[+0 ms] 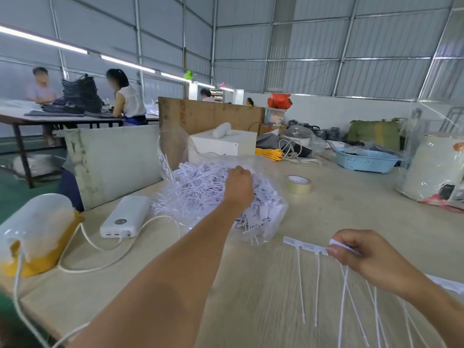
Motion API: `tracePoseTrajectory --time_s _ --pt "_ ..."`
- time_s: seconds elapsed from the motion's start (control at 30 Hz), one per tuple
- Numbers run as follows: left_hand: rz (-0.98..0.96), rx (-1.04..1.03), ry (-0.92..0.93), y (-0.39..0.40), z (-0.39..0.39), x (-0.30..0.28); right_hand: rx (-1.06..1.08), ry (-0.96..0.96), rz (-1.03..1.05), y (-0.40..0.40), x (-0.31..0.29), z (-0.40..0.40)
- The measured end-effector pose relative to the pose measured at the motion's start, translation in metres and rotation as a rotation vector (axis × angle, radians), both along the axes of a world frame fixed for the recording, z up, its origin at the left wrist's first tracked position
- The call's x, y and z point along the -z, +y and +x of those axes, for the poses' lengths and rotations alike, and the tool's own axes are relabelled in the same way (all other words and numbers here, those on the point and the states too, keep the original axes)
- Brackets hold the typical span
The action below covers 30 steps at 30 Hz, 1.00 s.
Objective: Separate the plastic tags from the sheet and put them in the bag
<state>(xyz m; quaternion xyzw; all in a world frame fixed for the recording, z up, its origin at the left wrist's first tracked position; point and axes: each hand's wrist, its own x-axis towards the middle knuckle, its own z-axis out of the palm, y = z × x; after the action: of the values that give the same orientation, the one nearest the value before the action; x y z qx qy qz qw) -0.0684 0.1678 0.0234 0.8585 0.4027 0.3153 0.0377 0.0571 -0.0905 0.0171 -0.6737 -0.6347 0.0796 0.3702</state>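
**Right now: left hand over the bag, right hand pinching the strip**

So, I'm at the pale wooden tabletop [326, 212], and most of the free surface is in front of me and off to the right, between the roll of clear packing tape [298, 184] and my right forearm. The table's left edge runs close by my left elbow, and that side is crowded: a white power bank [124, 217] lies flat with its white cable [100, 249] looping toward me, and a translucent plastic container with a yellow base [35, 232] sits right at the near-left corner. Far right, a light blue perforated plastic basket [366, 160] stands well apart from my hands.

My left hand [238, 183] is stretched out over the clear plastic bag full of loose white plastic tags [208, 194], fingers curled in and knuckles up. I cannot tell whether it grips anything, because the fingertips are hidden behind the hand. The bag slumps open just beyond the power bank, tags spilling against its film.

My right hand [361, 254] is near me, low and right, pinching the white strip of joined plastic tags [306, 246] at its right end between thumb and fingers. The strip juts left from my grip, above the table, its thin tails hanging down toward me.
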Motion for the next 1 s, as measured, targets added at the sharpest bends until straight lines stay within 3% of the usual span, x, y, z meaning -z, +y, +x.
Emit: tracePoseTrajectory --time_s 0.07,0.2,0.37,0.43,0.5,0.6,0.7,0.77,0.87,1.0 --pt "0.026 -0.003 0.222 0.002 0.002 0.008 0.005 -0.004 0.002 0.001 0.000 -0.001" --pt "-0.028 -0.041 0.446 -0.015 -0.003 -0.005 0.013 0.016 0.021 0.001 0.000 -0.004" --pt "-0.181 -0.141 0.813 -0.082 -0.022 -0.044 0.044 0.053 0.045 -0.002 0.000 -0.005" --pt "-0.166 -0.102 0.880 -0.119 -0.029 -0.061 0.084 0.094 0.082 -0.003 0.000 -0.004" --pt "-0.059 0.003 0.728 -0.152 -0.034 -0.074 0.143 0.142 0.112 -0.004 0.000 -0.001" --pt "0.055 0.193 0.300 -0.188 -0.039 -0.089 0.199 0.174 0.111 -0.008 0.000 0.003" --pt "-0.249 0.429 -0.135 -0.198 -0.014 -0.080 0.191 0.189 0.065 -0.013 -0.002 0.005" --pt "-0.408 0.396 -0.215 -0.195 0.011 -0.054 0.176 0.212 0.027 -0.016 -0.002 0.007" --pt "-0.491 0.304 -0.241 -0.182 0.035 -0.005 0.151 0.228 -0.010 -0.017 0.001 0.008" --pt "-0.885 0.442 -0.382 -0.174 0.045 0.031 0.120 0.214 -0.024 -0.014 0.007 0.006"
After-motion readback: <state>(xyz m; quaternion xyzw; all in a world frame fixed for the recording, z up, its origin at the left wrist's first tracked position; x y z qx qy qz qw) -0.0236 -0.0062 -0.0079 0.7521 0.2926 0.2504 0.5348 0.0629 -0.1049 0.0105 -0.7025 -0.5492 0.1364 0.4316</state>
